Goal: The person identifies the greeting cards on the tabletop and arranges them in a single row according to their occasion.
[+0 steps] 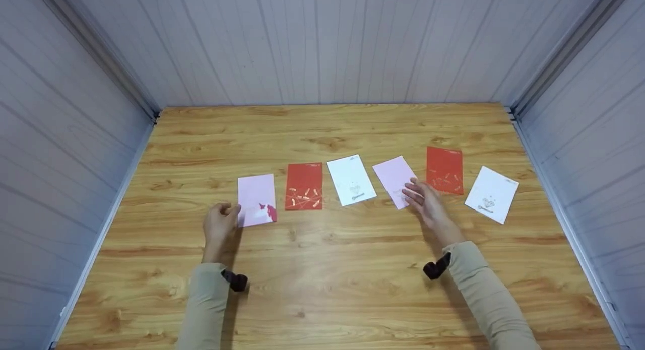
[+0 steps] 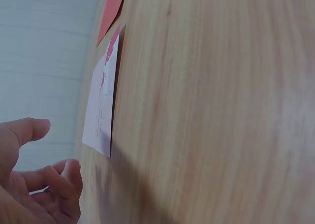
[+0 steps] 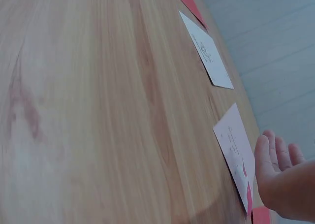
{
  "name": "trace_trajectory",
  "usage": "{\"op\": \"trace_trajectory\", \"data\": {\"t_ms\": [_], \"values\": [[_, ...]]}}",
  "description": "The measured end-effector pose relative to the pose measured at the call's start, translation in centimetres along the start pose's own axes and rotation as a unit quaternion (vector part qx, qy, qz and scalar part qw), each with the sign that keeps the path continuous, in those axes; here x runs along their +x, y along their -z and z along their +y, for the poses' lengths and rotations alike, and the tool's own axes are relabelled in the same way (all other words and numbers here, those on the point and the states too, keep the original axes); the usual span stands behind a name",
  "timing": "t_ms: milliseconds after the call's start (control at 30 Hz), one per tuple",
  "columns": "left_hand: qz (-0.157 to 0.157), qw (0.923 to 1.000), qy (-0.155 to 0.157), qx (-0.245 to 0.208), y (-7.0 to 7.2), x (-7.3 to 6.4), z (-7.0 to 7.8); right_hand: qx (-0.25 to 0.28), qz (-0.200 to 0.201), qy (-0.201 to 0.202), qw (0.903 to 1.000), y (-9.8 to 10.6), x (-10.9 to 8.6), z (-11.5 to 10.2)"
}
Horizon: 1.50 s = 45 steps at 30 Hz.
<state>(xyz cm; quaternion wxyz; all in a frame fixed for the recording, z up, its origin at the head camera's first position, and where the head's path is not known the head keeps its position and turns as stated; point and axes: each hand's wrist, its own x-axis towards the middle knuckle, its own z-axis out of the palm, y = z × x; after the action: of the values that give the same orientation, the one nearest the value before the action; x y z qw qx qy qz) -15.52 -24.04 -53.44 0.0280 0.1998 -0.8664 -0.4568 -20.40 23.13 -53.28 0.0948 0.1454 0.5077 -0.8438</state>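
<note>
We hold nothing: left hand loosely curled beside a pink rectangular card, centre-left; right hand, fingers extended, centre-right.

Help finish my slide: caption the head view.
Left hand beside one pink card, right hand above another, wooden table beneath.

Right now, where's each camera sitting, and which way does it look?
Head: on the head, looking forward and down at the table and six cards; left hand, right hand and sleeves show.
Left wrist: worn there, facing the leftmost pink card; left hand shows.
Right wrist: worn there, facing the other pink card; right hand shows.
Head and left wrist share the leftmost pink card.
</note>
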Motion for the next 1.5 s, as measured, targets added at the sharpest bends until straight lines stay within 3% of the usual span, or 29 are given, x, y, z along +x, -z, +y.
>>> {"op": "trace_trajectory", "data": {"t_ms": [133, 433, 833, 1267, 1500], "values": [[-0.003, 0.9999, 0.009, 0.004, -0.1, -0.1, -0.3, -0.01, 0.009, -0.013, 0.9998, -1.7, 0.4, 1.3], [0.012, 0.9988, -0.003, 0.047, -0.1, 0.0, -0.7, -0.02, -0.001, -0.041, 0.999, -5.4, 0.6, 4.1], [-0.001, 0.9981, 0.018, 0.059, -0.2, -0.1, -0.6, -0.065, -0.018, -0.115, 0.9911, -10.3, 0.4, 8.7], [-0.022, 0.9954, 0.025, 0.09, -0.3, 0.0, -0.6, -0.14, -0.096, -0.148, 0.9743, -16.6, -0.5, 12.3], [-0.031, 0.9952, 0.038, 0.085, -0.6, 0.1, -0.8, -0.167, -0.128, -0.159, 0.9647, -19.6, -1.0, 13.7]]}}
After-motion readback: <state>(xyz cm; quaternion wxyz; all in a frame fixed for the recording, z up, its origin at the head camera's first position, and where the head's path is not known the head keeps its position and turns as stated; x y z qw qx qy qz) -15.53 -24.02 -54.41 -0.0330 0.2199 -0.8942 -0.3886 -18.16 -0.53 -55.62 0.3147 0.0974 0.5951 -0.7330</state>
